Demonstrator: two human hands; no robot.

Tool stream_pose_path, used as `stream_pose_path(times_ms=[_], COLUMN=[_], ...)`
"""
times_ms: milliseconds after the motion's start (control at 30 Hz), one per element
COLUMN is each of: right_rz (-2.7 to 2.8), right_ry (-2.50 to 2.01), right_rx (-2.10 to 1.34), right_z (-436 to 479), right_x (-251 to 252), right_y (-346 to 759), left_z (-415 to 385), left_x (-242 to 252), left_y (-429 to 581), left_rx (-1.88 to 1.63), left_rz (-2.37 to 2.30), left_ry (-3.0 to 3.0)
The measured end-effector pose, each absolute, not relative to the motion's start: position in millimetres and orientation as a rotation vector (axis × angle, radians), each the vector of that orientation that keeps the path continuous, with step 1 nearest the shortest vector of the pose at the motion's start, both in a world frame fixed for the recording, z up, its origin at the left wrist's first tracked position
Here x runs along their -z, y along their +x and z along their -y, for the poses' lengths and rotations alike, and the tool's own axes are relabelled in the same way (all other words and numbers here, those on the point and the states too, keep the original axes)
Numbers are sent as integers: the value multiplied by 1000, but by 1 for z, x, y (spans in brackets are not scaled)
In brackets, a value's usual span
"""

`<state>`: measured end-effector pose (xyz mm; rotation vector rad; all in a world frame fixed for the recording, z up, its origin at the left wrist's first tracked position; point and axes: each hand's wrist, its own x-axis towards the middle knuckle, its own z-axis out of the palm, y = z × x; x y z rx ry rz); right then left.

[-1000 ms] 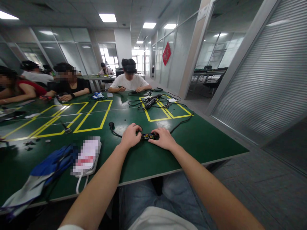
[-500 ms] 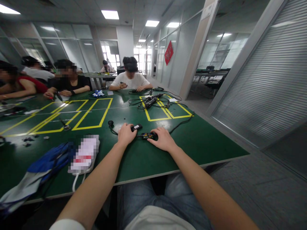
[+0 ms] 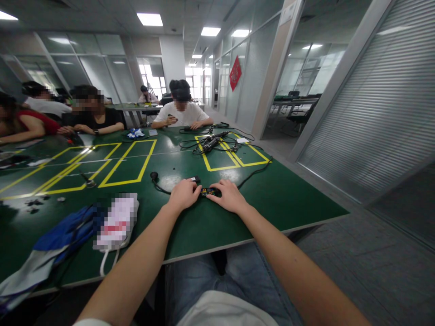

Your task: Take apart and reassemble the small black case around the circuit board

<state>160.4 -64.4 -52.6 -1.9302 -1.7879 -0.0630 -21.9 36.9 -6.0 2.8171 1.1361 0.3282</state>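
Note:
A small dark device with orange rings lies on the green table between my hands. My left hand is closed at its left end, thumb and fingers partly hiding it. My right hand grips its right end, with the thumb along the near side and fingers over the far side. Just behind my left fingers lies a black box with a white label, partly hidden. A black cable with a round black end runs out to the left of my left hand. Another black cable leads off beyond my right hand.
Left of my arm are a pale phone-like object with a white strap and a blue-and-grey cloth item. Black tools with tangled cables lie inside yellow tape outlines. Across the table sits a person in white; others sit left.
My left hand has moved right, away from the labelled black box and onto the device's left end. My right hand stays at its right end. The whole view has shifted slightly.

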Motion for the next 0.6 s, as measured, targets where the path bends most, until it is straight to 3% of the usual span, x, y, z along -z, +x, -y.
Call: stream_pose_path(times_ms=[200, 600], right_rz=[1757, 1752], right_ry=[-1969, -1989], right_rx=[-31, -72], right_z=[61, 61], right_x=[53, 51], right_y=[164, 165], left_z=[-32, -29], left_x=[6, 2], left_y=[-17, -17], left_rx=[-211, -396], left_rz=[-1175, -1188], left_ry=[2787, 2713])
